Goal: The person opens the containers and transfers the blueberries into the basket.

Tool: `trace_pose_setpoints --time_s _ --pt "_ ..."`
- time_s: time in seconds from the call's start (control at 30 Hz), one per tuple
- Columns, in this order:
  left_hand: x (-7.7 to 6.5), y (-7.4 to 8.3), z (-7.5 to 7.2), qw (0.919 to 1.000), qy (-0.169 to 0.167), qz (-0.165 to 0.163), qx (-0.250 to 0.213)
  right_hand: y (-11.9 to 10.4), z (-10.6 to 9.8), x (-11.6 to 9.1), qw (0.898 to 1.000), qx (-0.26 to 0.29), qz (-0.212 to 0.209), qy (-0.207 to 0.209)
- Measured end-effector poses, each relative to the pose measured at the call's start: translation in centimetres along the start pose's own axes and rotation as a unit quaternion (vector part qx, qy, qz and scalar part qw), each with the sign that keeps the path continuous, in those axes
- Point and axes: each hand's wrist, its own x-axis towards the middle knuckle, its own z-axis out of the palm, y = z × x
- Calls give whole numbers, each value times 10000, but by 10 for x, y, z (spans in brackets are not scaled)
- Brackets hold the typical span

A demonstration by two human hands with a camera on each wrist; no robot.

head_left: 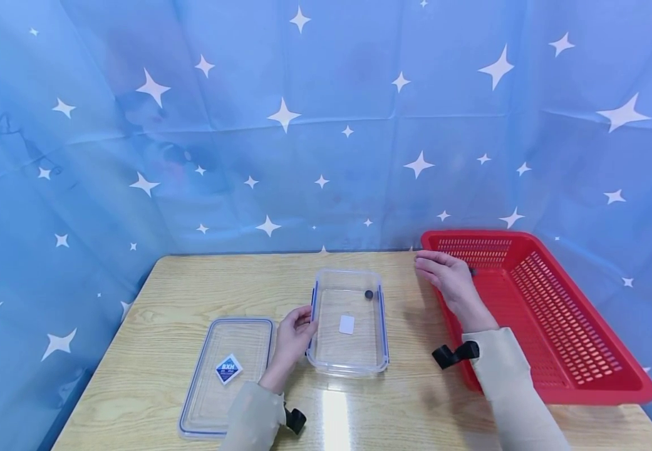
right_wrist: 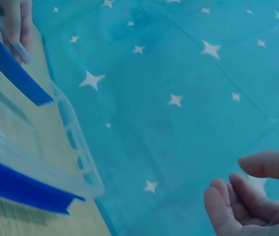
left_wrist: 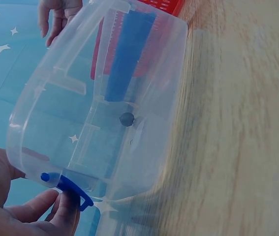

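Note:
A clear plastic food container [head_left: 348,360] with blue side clips stands uncovered on the table. Inside it, near the far right corner, lies a small dark round object [head_left: 369,294], its exact kind unclear. My left hand [head_left: 294,335] grips the container's left wall, thumb at the rim and fingers by the blue clip [left_wrist: 69,189]. Over the left rim of a red basket [head_left: 590,396] hovers my right hand [head_left: 450,282], fingers loosely bent, thumb apart from them [right_wrist: 252,196], and nothing visible between. Partly behind that hand, another small dark object [head_left: 473,271] shows in the basket.
The container's clear lid [head_left: 247,344], blue-edged with a blue and white label, lies flat left of the container beside my left forearm. A blue star-patterned curtain [head_left: 326,144] hangs behind the wooden table [head_left: 404,407]. The basket's slotted walls rise along the table's right side.

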Motion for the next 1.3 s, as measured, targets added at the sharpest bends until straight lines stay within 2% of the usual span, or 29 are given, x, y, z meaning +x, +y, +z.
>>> trace_pose_setpoints --time_s 0.23,0.47,0.6,0.7,0.83,0.93,1.07,1.2,1.3 --pt "0 2 0 10000 11 8 -22 7 25 1 9997 111 -154 -164" --pt "-1 7 0 9998 -20 -172 -22 19 49 1 9996 86 106 -248" --pt "-2 5 0 10000 -28 -67 -46 29 59 1 9996 -28 196 -211" --pt "-8 17 0 10000 -48 7 -85 37 64 2 9995 -42 245 -189" --pt "-9 19 0 9999 -10 -37 -110 45 71 1 9987 -309 372 -160" --pt "-4 5 2 9999 59 83 -79 51 78 -1 9982 -497 320 -58" --pt "-2 1 2 9999 121 107 -60 58 89 -4 9970 -735 155 183" --pt "-3 5 2 9999 105 -29 -108 65 97 -7 9943 -1008 47 331" --pt "-6 16 2 9999 49 -61 -147 69 101 -9 9920 -1230 74 276"
